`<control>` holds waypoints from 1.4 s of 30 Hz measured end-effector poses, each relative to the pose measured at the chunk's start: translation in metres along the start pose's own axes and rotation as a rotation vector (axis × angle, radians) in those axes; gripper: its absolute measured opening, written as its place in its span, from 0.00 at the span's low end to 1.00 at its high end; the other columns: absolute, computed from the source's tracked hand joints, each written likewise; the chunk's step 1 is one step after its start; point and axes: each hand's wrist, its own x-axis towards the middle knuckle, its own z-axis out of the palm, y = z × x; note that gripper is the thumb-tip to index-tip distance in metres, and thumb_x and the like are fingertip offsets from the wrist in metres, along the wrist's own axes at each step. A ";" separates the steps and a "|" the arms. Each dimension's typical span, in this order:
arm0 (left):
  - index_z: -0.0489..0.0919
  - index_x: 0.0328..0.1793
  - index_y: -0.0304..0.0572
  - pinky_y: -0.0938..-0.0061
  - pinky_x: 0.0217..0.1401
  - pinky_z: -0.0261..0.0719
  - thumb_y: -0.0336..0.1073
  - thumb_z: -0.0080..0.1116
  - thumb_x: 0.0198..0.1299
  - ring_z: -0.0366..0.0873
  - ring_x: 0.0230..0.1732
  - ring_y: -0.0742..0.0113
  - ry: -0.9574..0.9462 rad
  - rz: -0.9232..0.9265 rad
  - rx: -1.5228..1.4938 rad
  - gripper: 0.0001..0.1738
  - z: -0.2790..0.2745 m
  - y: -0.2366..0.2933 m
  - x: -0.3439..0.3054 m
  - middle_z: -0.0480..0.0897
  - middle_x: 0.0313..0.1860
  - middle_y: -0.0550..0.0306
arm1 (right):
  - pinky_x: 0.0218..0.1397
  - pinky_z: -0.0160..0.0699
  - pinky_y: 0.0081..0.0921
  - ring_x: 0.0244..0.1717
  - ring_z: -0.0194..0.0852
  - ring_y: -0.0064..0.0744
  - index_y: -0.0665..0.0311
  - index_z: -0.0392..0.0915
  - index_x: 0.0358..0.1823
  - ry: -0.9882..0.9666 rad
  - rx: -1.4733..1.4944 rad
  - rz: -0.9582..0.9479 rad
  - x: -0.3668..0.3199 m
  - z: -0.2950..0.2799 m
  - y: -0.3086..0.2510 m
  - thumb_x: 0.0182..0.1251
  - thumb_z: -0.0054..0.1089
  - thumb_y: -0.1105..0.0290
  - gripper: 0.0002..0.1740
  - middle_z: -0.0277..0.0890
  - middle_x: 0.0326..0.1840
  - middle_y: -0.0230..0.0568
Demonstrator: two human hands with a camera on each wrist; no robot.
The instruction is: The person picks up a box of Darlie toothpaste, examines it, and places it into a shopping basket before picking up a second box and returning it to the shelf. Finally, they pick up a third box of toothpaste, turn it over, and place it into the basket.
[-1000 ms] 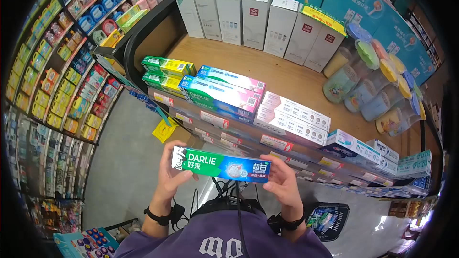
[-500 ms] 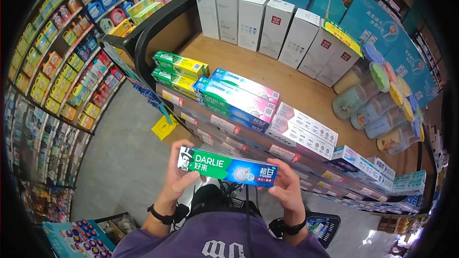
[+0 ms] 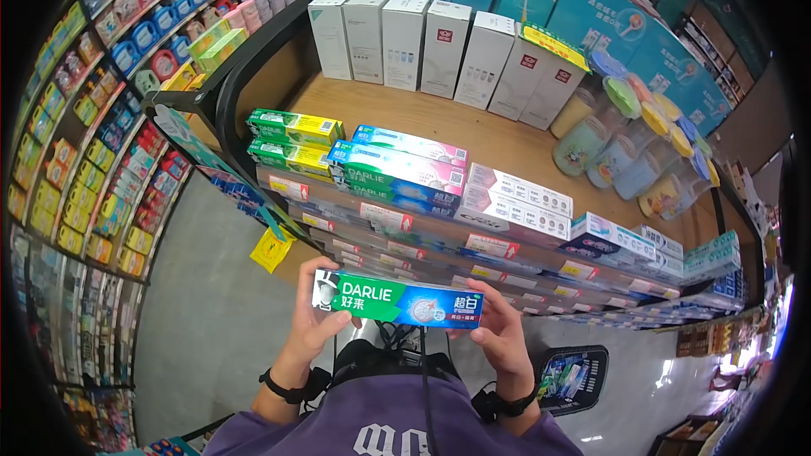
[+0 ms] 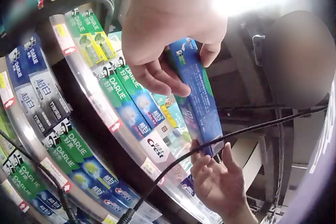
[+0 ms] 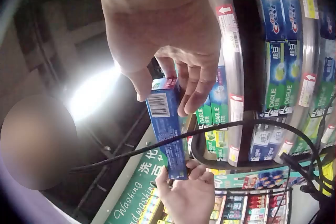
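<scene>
A green and blue DARLIE toothpaste box is held level in front of the chest, its printed front facing up toward the head camera. My left hand grips the green end, thumb on the front near the lower edge and fingers behind. At the blue end, my right hand pinches the box between thumb and fingers. The right wrist view shows that end's barcode side close by the right thumb. In the left wrist view, the box's blue back slants between both hands.
Ahead stands a shelf with stacked toothpaste boxes along its front edge, white cartons behind, and lidded jars at right. A shopping basket sits on the floor. Black cables cross near the hands.
The head view swung one way and back, shifting the shelf across the picture. Both hands keep hold of the toothpaste box, which now lies slightly more level than half a second ago.
</scene>
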 end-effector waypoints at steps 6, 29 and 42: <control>0.66 0.66 0.41 0.72 0.52 0.80 0.32 0.76 0.51 0.79 0.49 0.69 0.026 0.171 0.129 0.38 -0.042 0.020 -0.024 0.76 0.50 0.57 | 0.62 0.83 0.33 0.63 0.77 0.34 0.64 0.64 0.79 0.141 -0.193 -0.025 -0.012 0.053 0.017 0.66 0.69 0.78 0.40 0.69 0.73 0.45; 0.80 0.66 0.45 0.61 0.57 0.78 0.36 0.84 0.42 0.79 0.56 0.52 -0.194 0.718 0.945 0.41 -0.094 0.097 -0.117 0.81 0.58 0.49 | 0.71 0.76 0.41 0.70 0.76 0.46 0.65 0.74 0.62 0.146 -0.476 -0.342 -0.069 0.192 0.068 0.48 0.78 0.86 0.37 0.78 0.67 0.57; 0.75 0.72 0.37 0.64 0.66 0.78 0.29 0.84 0.41 0.84 0.60 0.58 -0.337 0.112 0.377 0.47 -0.128 0.069 -0.139 0.86 0.59 0.46 | 0.71 0.75 0.43 0.69 0.75 0.48 0.64 0.62 0.72 0.256 0.104 -0.309 -0.116 0.197 0.096 0.44 0.77 0.84 0.50 0.68 0.72 0.66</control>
